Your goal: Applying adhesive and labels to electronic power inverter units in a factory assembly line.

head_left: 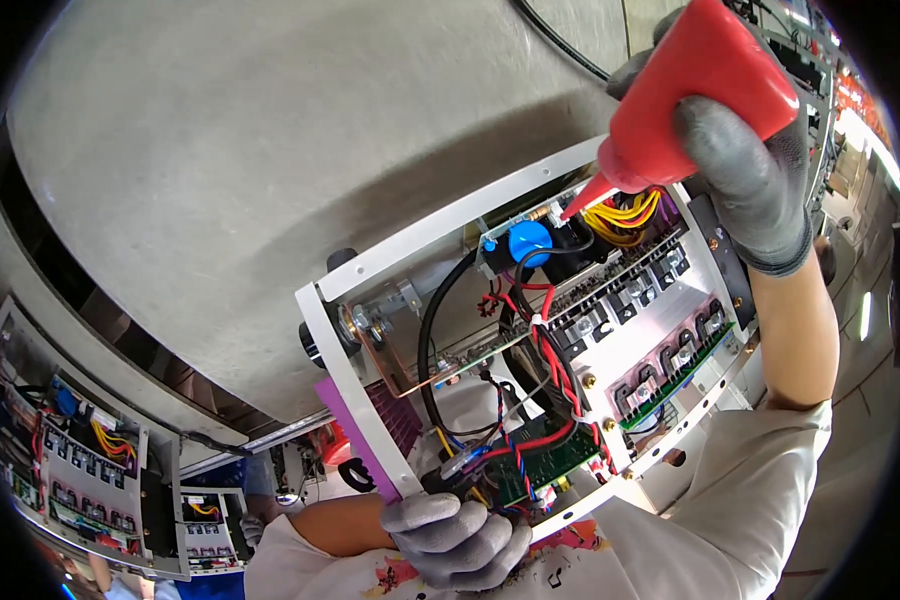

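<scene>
- The open metal case is sitting slantwise near the table's near side; the pictures are not showing whether its far rail is touching the top.
- It is holding yellow wires, twisted red and black wires, a blue disc and a green board.
- The left hand, in a grey glove, is curling its fingers over the case's lower left corner.
- The right hand, also gloved, is closing around a red bottle, thumb across its side; its contents are staying hidden.
- The bottle's nozzle is pointing down beside a white plug; contact is being hard to judge.
- The shirt is showing a coloured print.
- Bare grey table is stretching left of and beyond the case, a black cable crossing its far part.
</scene>
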The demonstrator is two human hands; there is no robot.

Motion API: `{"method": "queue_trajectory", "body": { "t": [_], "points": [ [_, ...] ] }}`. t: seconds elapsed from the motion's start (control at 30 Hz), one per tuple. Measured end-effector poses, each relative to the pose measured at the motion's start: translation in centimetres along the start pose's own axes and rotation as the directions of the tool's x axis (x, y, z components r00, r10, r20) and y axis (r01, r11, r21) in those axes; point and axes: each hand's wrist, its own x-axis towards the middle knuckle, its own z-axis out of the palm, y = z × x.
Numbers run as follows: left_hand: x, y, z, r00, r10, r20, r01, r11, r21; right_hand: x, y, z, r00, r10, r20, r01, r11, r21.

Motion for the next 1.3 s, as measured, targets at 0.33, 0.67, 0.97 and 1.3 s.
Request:
{"method": "queue_trajectory", "body": {
  "t": [0.33, 0.67, 0.97, 1.3],
  "points": [
    [0.4, 0.8, -0.1, 0.994, -0.112, 0.013, 0.112, 0.994, 0.011, 0.4, 1.7, 0.2, 0.828, -0.537, 0.161, 0.549, 0.72, -0.424],
    [0.8, 0.9, -0.6, 0.988, -0.153, 0.027, 0.153, 0.988, -0.003, 0.8, 1.4, 1.5, 0.624, -0.771, 0.128, 0.738, 0.527, -0.421],
    [1.5, 1.1, -1.4, 0.972, -0.184, 0.149, 0.181, 0.983, 0.033, 0.3, 1.2, 1.3, 0.694, -0.713, 0.097, 0.686, 0.614, -0.391],
    [0.5, 0.6, -0.4, 0.993, -0.117, 0.015, 0.117, 0.993, 0.016, -0.3, -0.2, 1.7, 0.759, -0.645, 0.088, 0.629, 0.693, -0.352]
  ]
}}
